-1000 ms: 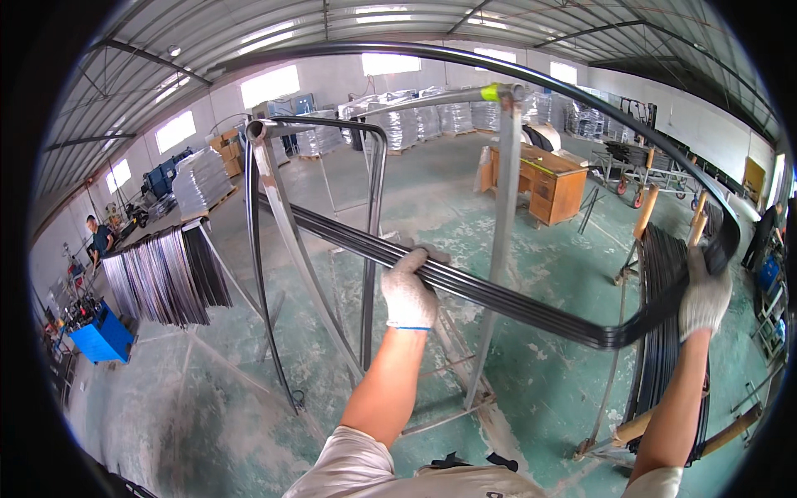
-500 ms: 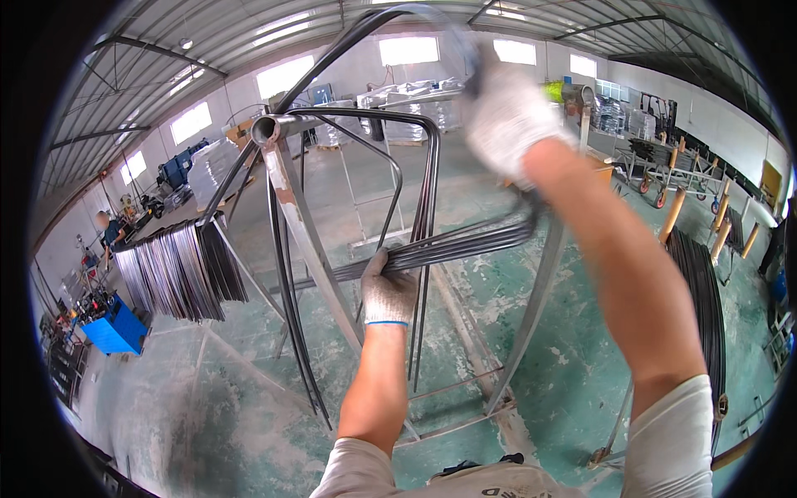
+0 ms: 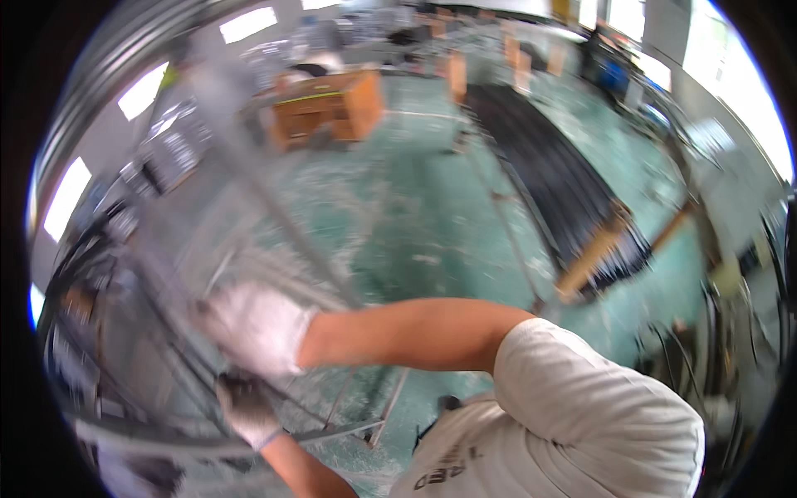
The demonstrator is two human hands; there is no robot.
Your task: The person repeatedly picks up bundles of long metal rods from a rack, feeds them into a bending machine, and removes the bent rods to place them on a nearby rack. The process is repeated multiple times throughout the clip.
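At the lower left, my left hand point(image 3: 246, 407) in a whitish knit glove with darkened fingertips is closed around black bent tubes point(image 3: 187, 361). Just above it is my right hand point(image 3: 257, 328), gloved too, its forearm reaching across from the right. Motion smears its fingers, so whether it holds anything is unclear. More dark curved tubes point(image 3: 70, 278) crowd the left rim, blurred. A grey metal stand leg point(image 3: 286, 224) slants down beside the hands.
A long row of black tubes point(image 3: 548, 166) lies on a rack with wooden posts point(image 3: 594, 253) to the right. An orange-brown wooden desk point(image 3: 328, 108) stands further off. Wrapped pallets point(image 3: 170, 149) line the left wall. Hoses and equipment point(image 3: 681, 357) are at the right edge.
My view has swung to the right, bringing the desk and long tube rack into the middle. My right hand has come down from high up to near my left hand.
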